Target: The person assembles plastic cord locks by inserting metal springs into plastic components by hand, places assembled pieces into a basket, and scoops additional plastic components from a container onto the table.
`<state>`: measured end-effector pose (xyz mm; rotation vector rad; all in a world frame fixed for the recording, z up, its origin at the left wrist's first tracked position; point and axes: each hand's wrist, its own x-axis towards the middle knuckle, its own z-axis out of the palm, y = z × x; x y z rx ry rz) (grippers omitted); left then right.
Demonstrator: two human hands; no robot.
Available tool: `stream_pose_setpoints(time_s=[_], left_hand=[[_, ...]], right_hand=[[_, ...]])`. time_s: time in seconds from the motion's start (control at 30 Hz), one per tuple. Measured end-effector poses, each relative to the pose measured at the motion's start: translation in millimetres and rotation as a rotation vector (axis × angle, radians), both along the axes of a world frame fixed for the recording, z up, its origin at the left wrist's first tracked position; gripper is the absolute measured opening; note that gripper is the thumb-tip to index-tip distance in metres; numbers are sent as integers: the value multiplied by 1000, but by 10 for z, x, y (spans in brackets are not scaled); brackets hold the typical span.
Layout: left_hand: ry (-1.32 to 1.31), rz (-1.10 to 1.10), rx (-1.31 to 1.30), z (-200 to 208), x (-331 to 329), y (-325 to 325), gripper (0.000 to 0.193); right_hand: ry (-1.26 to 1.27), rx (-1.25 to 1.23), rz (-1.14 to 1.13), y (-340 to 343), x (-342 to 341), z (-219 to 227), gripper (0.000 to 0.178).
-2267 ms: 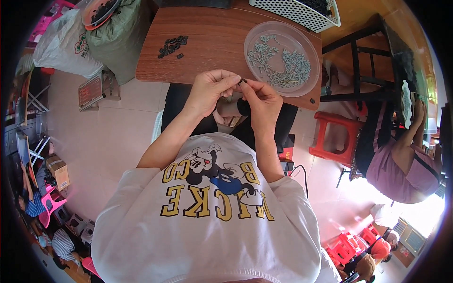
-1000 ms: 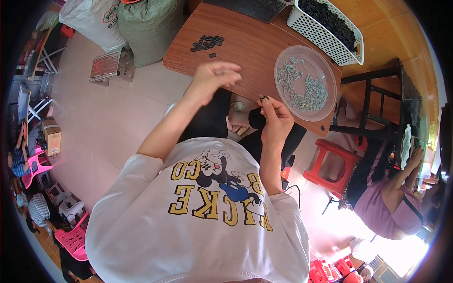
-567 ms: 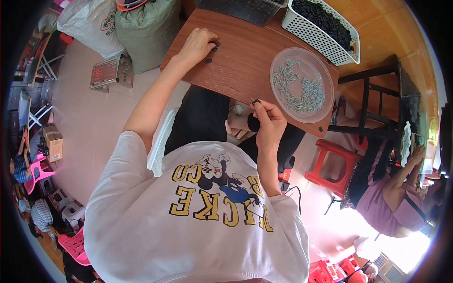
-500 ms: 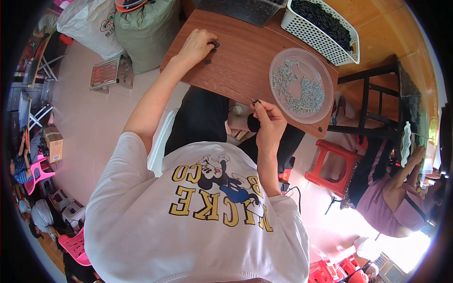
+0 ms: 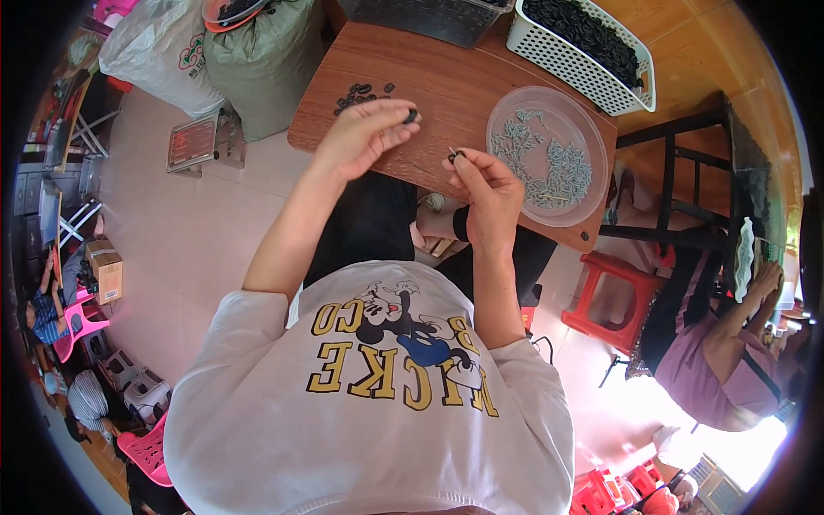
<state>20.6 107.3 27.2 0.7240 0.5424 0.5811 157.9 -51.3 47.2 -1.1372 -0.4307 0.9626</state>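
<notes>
Over the brown table (image 5: pixel 390 77), my left hand (image 5: pixel 365 136) pinches a small black oval part (image 5: pixel 411 115) between thumb and fingers. My right hand (image 5: pixel 487 184) is at the table's near edge, closed on another small black part (image 5: pixel 456 155); a thin pale pin shows at it. The two hands are close but apart. Beyond my left hand lies a scatter of loose black parts (image 5: pixel 350 96). To the right of my right hand stands a round clear plastic tray (image 5: pixel 498 112) holding many small grey-green screw-like pieces (image 5: pixel 562 172).
A white perforated basket (image 5: pixel 562 77) full of black parts and a dark clear bin (image 5: pixel 421 26) stand at the far edge. Stuffed sacks (image 5: pixel 262 73) and a low metal stool (image 5: pixel 196 144) are at left. A red stool (image 5: pixel 608 300) and a co-worker (image 5: pixel 721 360) are at right.
My left hand has moved from the loose parts toward my right hand, carrying a black part and uncovering the pile. My right hand has risen slightly, still holding its part.
</notes>
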Motion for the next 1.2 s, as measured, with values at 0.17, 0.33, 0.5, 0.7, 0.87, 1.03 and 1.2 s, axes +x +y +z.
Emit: stream_pose_setpoints(time_s=[0.17, 0.33, 0.5, 0.7, 0.87, 1.03, 1.2], left_hand=[[-6, -5, 9, 139, 43, -342, 28], [14, -16, 66, 187, 48, -464, 28], [34, 3, 93, 149, 36, -470, 28], [98, 13, 202, 133, 54, -530, 25], [153, 39, 280, 176, 76, -574, 24], [198, 77, 349, 190, 78, -618, 22], [209, 41, 356, 231, 58, -641, 22]], right_hand=[[-152, 12, -32, 94, -27, -40, 15], [-244, -28, -73, 68, -53, -49, 12], [-307, -101, -75, 27, -58, -12, 13], [-312, -120, -64, 2, -49, -17, 12], [-306, -108, -72, -15, -61, -35, 12], [-305, -122, -68, -35, -80, -30, 12], [-302, -108, -70, -48, -109, 22, 11]])
